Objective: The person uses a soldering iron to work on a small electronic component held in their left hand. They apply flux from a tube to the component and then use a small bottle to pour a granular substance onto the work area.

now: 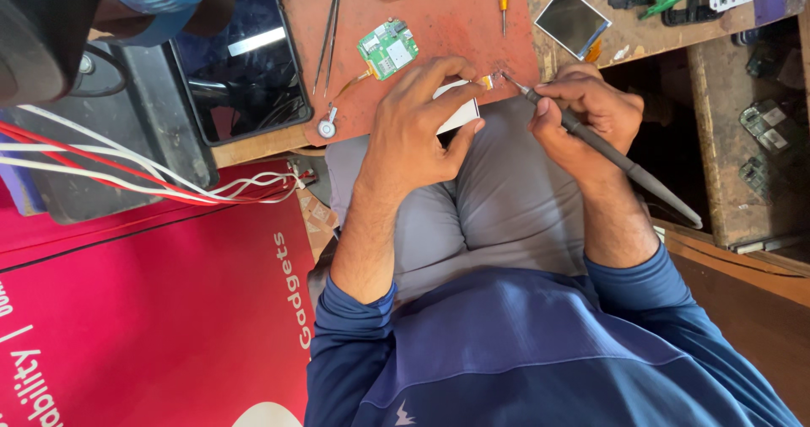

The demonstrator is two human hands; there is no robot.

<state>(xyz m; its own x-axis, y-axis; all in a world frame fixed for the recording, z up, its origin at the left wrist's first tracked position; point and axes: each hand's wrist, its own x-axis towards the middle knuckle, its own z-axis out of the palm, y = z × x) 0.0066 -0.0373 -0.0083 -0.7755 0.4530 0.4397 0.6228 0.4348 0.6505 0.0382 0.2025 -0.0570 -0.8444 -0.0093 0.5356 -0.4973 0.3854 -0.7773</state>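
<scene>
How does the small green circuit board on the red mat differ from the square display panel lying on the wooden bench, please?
The green circuit board is matte and crowded with metal parts; the square display panel is a plain, glossy dark face. The board lies on the red mat; the panel rests on the bare wooden bench. The board trails a thin wire to a small round part; the panel shows an orange tab at one corner. Both lie flat, untouched.

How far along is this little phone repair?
Done: the device is opened up, with the green circuit board lying loose on the red mat. In hand: the left hand holds a small white part while the right hand brings a soldering iron to it. Left: reassembly.
</scene>
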